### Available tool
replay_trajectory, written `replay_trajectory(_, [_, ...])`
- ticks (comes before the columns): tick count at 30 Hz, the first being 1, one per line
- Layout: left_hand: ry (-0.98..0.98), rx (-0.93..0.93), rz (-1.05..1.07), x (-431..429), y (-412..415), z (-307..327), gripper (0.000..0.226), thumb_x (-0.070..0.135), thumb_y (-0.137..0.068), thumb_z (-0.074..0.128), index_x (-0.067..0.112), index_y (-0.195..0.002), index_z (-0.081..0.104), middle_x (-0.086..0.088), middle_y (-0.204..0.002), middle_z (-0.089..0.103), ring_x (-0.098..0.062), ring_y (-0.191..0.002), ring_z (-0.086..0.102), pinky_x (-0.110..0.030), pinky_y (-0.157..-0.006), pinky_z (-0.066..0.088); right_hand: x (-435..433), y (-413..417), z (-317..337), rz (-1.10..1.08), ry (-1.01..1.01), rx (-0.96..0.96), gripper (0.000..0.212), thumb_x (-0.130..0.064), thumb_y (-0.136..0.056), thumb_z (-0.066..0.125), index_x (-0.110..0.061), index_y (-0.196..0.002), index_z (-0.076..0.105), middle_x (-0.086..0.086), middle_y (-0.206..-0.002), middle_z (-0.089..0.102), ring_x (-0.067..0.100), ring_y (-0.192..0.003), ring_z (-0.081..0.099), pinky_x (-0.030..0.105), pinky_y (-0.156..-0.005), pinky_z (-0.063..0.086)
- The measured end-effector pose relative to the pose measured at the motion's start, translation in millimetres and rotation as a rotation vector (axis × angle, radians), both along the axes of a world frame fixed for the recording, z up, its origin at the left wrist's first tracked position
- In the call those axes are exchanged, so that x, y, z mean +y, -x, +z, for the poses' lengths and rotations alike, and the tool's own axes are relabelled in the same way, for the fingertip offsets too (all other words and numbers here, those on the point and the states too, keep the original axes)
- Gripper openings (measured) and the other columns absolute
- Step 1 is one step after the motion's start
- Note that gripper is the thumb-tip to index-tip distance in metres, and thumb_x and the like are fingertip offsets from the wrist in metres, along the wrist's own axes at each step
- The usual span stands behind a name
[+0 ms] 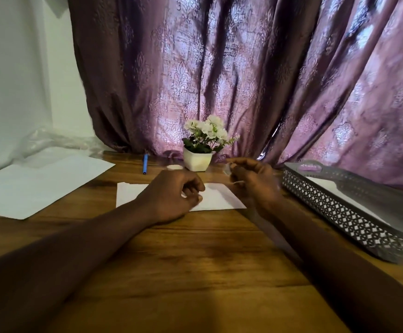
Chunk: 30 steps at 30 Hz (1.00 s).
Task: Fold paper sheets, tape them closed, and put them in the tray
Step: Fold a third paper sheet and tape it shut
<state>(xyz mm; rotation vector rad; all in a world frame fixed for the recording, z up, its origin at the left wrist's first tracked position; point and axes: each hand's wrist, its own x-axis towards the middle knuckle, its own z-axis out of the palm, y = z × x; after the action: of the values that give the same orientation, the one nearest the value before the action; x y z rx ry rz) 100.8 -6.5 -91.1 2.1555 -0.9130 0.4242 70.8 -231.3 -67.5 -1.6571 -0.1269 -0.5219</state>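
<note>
A wooden table [195, 260] fills the view, with a folded white paper [217, 197] lying flat near its middle. The left hand [171, 195] rests on that paper with fingers curled loosely inward, pressing it down but gripping nothing. Just right of the paper, the right hand [253, 181] is raised slightly and blurred; its fingers pinch a small pale strip, apparently tape [237, 181]. Further right of the paper sits a grey perforated metal tray [340, 212] holding something white. Left of the paper lie loose white sheets [39, 186]. Beyond the paper stand a small white pot of white flowers [199, 159], a roll of tape [174, 167] and a blue pen [145, 163], before a purple patterned curtain [243, 80].
</note>
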Motion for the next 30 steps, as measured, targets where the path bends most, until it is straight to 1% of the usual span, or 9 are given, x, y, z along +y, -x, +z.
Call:
replay_trajectory(2, [-0.164,-0.032,0.002,-0.5,0.7,-1.9,0.026,0.037,-0.087,0.076,0.035,-0.112,0.07,0.017,-0.112,0.066,-0.001,-0.104,0.06,-0.027,-0.089,0.052,-21.6,-4.0,-1.2,-0.081,0.128,-0.012,0.021,-0.004,-0.099,0.062,-0.016,-0.106,0.077,-0.001,-0.091,0.077,0.006,-0.071,0.067,0.024,-0.06,0.052])
replay_trajectory(4, [-0.26,-0.039,-0.016,-0.8,0.8,-3.4,0.028,0.042,-0.09,0.07,0.039,-0.117,0.067,0.017,-0.12,0.061,-0.003,-0.113,0.055,-0.034,-0.099,0.048,-38.6,-9.8,-11.5,-0.115,0.26,0.027,0.02,-0.007,-0.096,0.068,-0.018,-0.111,0.076,0.001,-0.1,0.078,0.015,-0.089,0.074,0.034,-0.073,0.061])
replay_trajectory(7, [-0.289,-0.03,-0.032,-0.9,0.7,-3.5,0.027,0.041,-0.092,0.067,0.04,-0.119,0.066,0.019,-0.119,0.061,-0.003,-0.113,0.054,-0.039,-0.102,0.048,-48.3,-17.1,-20.6,-0.14,0.276,0.091,0.012,-0.015,-0.089,0.079,-0.022,-0.099,0.078,0.005,-0.103,0.079,0.025,-0.1,0.075,0.048,-0.089,0.061])
replay_trajectory(9, [-0.284,-0.02,-0.036,-0.7,2.1,-2.3,0.029,0.04,-0.092,0.067,0.039,-0.121,0.066,0.02,-0.119,0.062,-0.002,-0.112,0.055,-0.038,-0.101,0.049,-45.4,-23.6,-17.6,-0.135,0.272,0.093,0.009,-0.012,-0.091,0.075,-0.02,-0.094,0.08,0.005,-0.1,0.08,0.021,-0.098,0.075,0.039,-0.089,0.062])
replay_trajectory(12, [-0.277,-0.016,-0.06,-1.7,4.1,-0.7,0.029,0.037,-0.093,0.068,0.037,-0.121,0.066,0.02,-0.119,0.063,-0.002,-0.112,0.056,-0.036,-0.1,0.049,-33.5,-34.8,-13.9,-0.102,0.311,0.142,0.013,-0.01,-0.094,0.071,-0.018,-0.1,0.079,-0.001,-0.098,0.079,0.009,-0.088,0.073,0.025,-0.078,0.058])
replay_trajectory(15, [-0.281,-0.021,-0.076,-1.5,3.6,-0.1,0.028,0.036,-0.093,0.068,0.036,-0.12,0.067,0.019,-0.118,0.062,-0.002,-0.112,0.056,-0.034,-0.1,0.049,-25.9,-46.0,-20.4,-0.139,0.454,0.141,0.013,-0.014,-0.09,0.077,-0.027,-0.088,0.076,-0.001,-0.092,0.078,0.007,-0.076,0.07,0.03,-0.075,0.058])
replay_trajectory(19, [-0.291,-0.013,-0.073,-1.7,2.2,-1.3,0.027,0.038,-0.093,0.067,0.037,-0.119,0.067,0.02,-0.119,0.061,-0.002,-0.113,0.055,-0.035,-0.101,0.049,-23.6,-51.9,-24.9,-0.183,0.478,0.134,0.017,-0.014,-0.084,0.084,-0.023,-0.071,0.076,-0.002,-0.083,0.079,0.014,-0.078,0.072,0.037,-0.081,0.06])
replay_trajectory(26, [-0.283,0.001,-0.076,-2.2,2.2,-0.6,0.026,0.038,-0.092,0.068,0.036,-0.118,0.069,0.017,-0.119,0.063,-0.004,-0.113,0.056,-0.039,-0.101,0.049,-24.9,-59.9,-26.6,-0.247,0.58,0.148,0.002,-0.016,-0.087,0.08,-0.015,-0.085,0.081,-0.004,-0.087,0.079,0.01,-0.085,0.073,0.029,-0.082,0.06])
replay_trajectory(30, [-0.293,0.003,-0.072,-2.5,2.4,0.0,0.026,0.037,-0.093,0.068,0.036,-0.119,0.069,0.017,-0.122,0.063,-0.004,-0.114,0.056,-0.038,-0.102,0.049,-20.8,-61.2,-23.1,-0.232,0.651,0.18,0.01,-0.011,-0.093,0.073,-0.015,-0.086,0.078,-0.003,-0.086,0.077,0.003,-0.078,0.07,0.016,-0.073,0.057])
